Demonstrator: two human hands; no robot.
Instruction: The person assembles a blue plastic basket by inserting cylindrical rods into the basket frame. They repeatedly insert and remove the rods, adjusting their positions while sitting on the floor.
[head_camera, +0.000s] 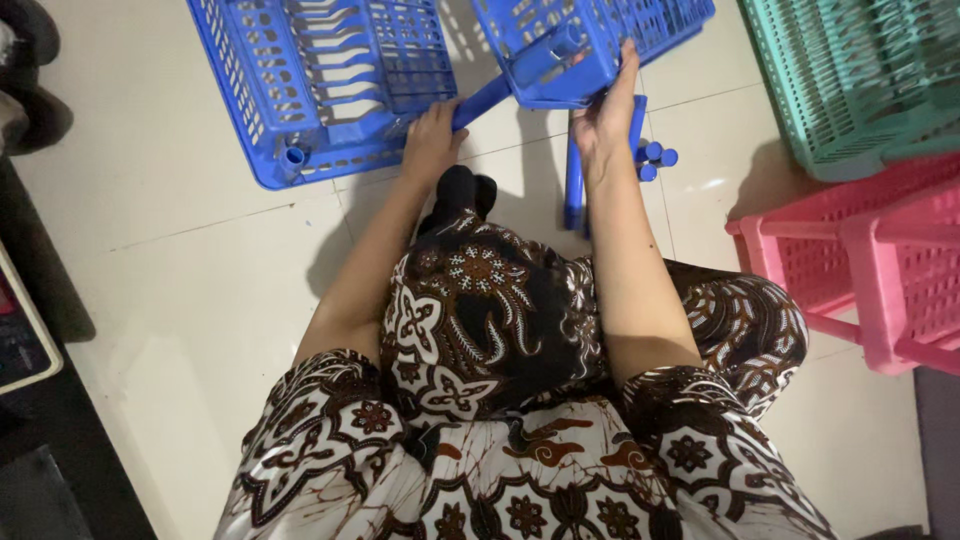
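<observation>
**A:** Head view. What are your hands on?

**B:** Your left hand (432, 138) curls around a blue plastic tube (483, 101), fingers wrapped tight at its lower end. The tube slants up and right to the underside corner of a blue basket tray (590, 45).

**A:** And your right?

**B:** Your right hand (610, 112) grips the near edge of that same tray, thumb underneath, fingers over the rim. The tray is lifted and tilted, off the floor, near the top edge of the tiled floor (200, 280) as seen here.

**A:** What lies around them?

**B:** A second blue tray (320, 85) lies flat on the tiles just left of your left hand, a short socket at its near corner. More blue tubes (574, 185) lie on the floor beneath your right wrist, and small blue caps (655, 160) sit just beside them. A teal basket (860, 80) fills the top right corner of the floor; a pink rack (870, 265) stands below it along the right edge.

**A:** Your own position?

**B:** You sit on the floor, patterned brown-and-white cloth (490, 400) over your knees, forearms reaching forward.
</observation>
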